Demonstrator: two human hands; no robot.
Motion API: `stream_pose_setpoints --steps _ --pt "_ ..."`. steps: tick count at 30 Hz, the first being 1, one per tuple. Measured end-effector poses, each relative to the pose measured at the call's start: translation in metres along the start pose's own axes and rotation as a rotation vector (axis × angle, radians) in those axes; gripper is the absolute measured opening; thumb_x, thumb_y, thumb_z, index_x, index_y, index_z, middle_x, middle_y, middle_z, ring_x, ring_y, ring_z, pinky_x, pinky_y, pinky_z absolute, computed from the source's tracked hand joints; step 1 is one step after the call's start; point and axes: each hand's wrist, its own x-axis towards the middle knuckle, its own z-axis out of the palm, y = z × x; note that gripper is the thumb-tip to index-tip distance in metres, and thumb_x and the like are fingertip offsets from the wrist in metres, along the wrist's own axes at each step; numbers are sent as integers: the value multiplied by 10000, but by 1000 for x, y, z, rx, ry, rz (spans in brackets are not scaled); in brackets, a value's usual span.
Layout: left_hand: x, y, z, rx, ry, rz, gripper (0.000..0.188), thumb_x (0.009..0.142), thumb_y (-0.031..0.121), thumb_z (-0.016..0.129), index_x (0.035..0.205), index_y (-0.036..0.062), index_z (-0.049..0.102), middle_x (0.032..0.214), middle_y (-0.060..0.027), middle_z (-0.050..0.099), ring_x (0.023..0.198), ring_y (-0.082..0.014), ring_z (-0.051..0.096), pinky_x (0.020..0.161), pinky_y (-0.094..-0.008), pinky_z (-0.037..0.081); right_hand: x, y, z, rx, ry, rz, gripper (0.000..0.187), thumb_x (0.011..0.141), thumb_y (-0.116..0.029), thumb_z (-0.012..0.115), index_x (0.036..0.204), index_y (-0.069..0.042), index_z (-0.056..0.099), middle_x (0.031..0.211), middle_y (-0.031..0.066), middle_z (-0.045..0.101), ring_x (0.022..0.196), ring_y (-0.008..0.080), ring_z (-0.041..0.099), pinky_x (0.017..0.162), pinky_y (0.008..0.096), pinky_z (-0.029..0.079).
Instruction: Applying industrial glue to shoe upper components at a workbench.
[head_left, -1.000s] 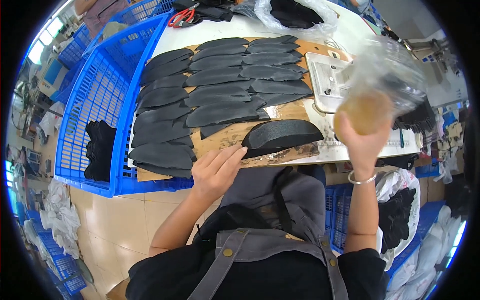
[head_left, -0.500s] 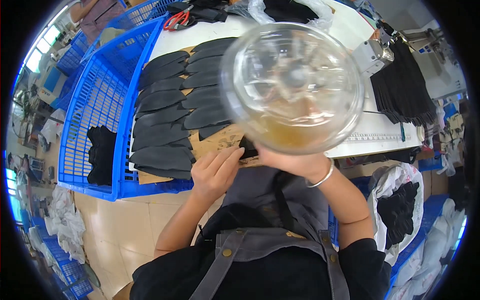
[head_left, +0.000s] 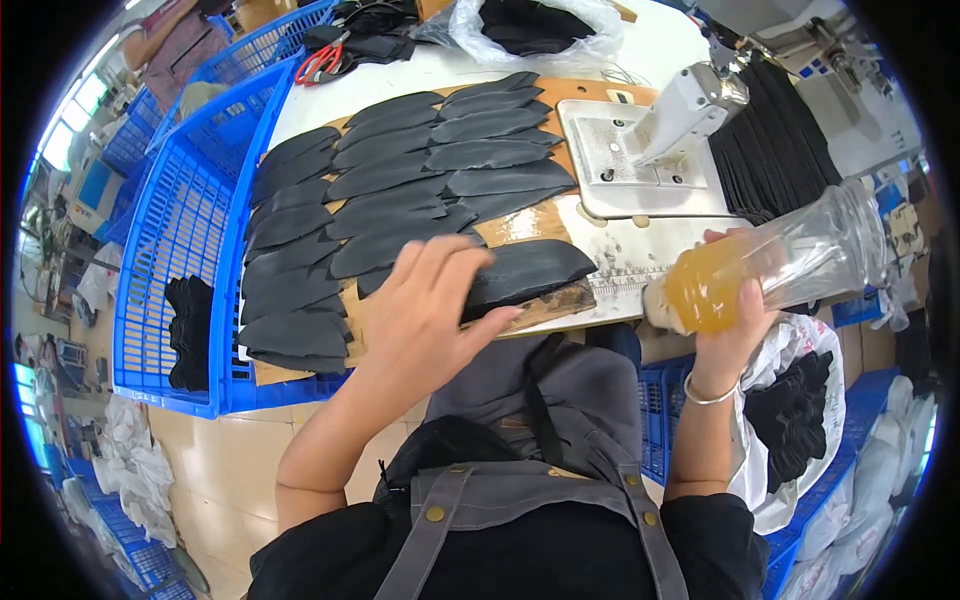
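Observation:
My right hand is wrapped round a clear bottle partly filled with yellow liquid, off the right end of the board. The bottle lies tilted, its pale tip to the left and its wide base to the right. My left hand hovers with fingers apart, holding nothing, over the board. Beside its fingers a single black leaf-shaped piece lies along the board's near edge. Overlapping rows of similar black pieces cover the board farther away; my left hand hides part of them.
A white sewing machine stands right of the board, with stacked black pieces beyond. A blue crate is at the left. Red-handled scissors and a plastic bag lie at the back. A white sack stands low right.
The bottle has swung from above the board to the right and tipped onto its side. My left hand has lifted off the board edge, and its fingers have spread.

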Motion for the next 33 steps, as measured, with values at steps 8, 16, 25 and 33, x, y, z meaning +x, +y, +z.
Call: stream_pose_setpoints --steps 8,16,25,33 --pt "50 11 36 -83 -371 58 530 660 309 746 1074 34 561 1215 -132 485 1154 -305 431 970 -399 327 -16 3 -2 161 -88 208 656 740 -346 657 1230 -3 387 1039 154 521 959 285 578 808 393 501" --pt "58 3 34 -168 -462 1 325 727 242 709 978 64 606 1187 -115 518 1149 -290 444 957 -389 344 -15 9 -13 193 -105 264 655 762 -356 615 1270 -28 362 1079 145 499 992 288 555 835 412 497" --pt "51 -10 31 -347 -351 -151 155 748 138 668 727 34 555 1129 -115 561 1086 -287 485 936 -367 359 -19 19 36 604 -394 615 682 717 -417 640 1184 21 402 988 173 541 927 288 600 754 338 528" --pt "8 -67 -32 -816 56 -708 276 773 219 699 862 -34 634 1179 -165 555 961 -182 559 847 -290 432 -30 34 34 572 -436 608 679 821 -413 537 1322 -9 322 1107 130 500 1013 276 541 1003 526 340"
